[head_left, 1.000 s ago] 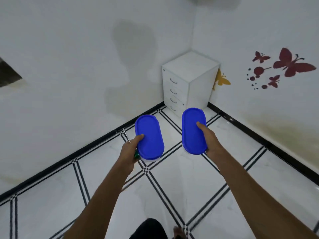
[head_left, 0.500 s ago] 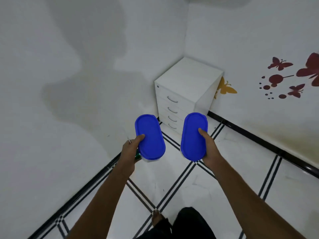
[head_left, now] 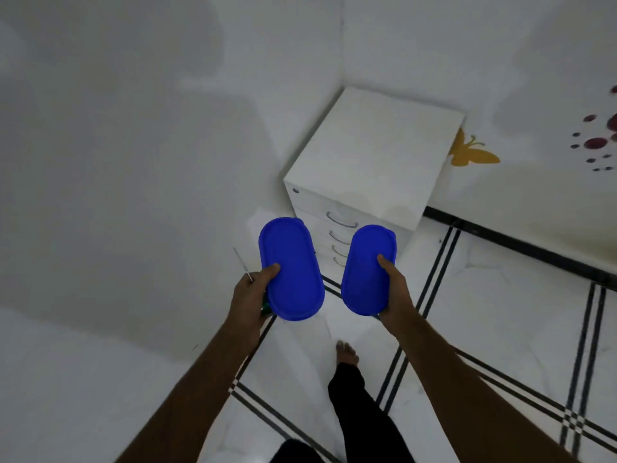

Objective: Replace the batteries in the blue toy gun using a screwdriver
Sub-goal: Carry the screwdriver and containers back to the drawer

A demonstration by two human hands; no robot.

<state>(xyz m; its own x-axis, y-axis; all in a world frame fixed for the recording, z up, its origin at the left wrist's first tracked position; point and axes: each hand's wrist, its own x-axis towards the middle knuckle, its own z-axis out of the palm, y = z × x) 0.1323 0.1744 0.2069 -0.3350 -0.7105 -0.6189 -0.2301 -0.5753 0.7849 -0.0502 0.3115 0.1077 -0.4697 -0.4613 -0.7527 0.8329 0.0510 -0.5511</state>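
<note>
Compared with the earlier view, the white drawer cabinet (head_left: pixel 370 168) now looms larger and nearer, and a bare foot (head_left: pixel 347 352) has stepped forward onto the tiled floor (head_left: pixel 500 329) — the person has advanced toward the corner. Both hands carry the same loads as before.

Left hand (head_left: pixel 248 295): thumb on top of a blue oval-lidded container (head_left: pixel 290 269), fingers curled beneath it; the same hand also grips a screwdriver (head_left: pixel 243 265), whose thin metal shaft projects up and to the left past the knuckles, with a trace of green handle showing below the palm.

Right hand (head_left: pixel 395 289): thumb pressed on the lid of a second blue oval-lidded container (head_left: pixel 367 269), fingers wrapped under its right edge.

Both containers are held side by side, apart, lids facing up, in front of the cabinet's drawer fronts. Contents of the containers cannot be seen, and the blue toy gun itself is not visible — whether it lies inside one of them cannot be told.

On the right-hand wall, a yellow butterfly decal (head_left: pixel 470 152) sits just beside the cabinet.
</note>
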